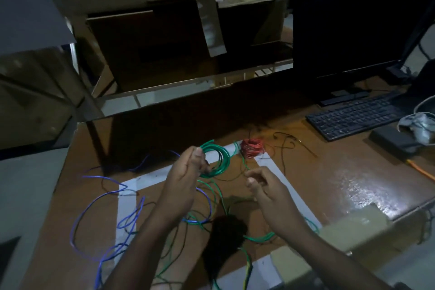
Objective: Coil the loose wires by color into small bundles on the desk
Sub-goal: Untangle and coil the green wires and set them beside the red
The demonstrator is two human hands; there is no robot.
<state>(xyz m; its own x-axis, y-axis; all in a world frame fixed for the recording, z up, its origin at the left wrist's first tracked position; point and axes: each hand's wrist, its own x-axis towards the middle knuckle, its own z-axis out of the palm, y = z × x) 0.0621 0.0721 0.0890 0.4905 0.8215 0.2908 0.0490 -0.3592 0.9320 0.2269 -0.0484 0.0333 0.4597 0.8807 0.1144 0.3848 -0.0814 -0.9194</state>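
while blue wire point(94, 216) sprawls loose at near left of desk point(329, 183), green wire point(219, 198) trails between your forearms. your left hand point(186, 172) pinches green coil point(215, 160), held upright above desk. your right hand point(261, 186), fingers curled, pinches green strand running up from tangle. beyond hands, red bundle point(251, 147) lies wound on desk beside thin black wire point(286, 141). far right: keyboard point(353, 115), dark monitor point(348, 30).

Left hand point(188, 169) grips green coil point(217, 160); right hand point(263, 186) pinches its strand.
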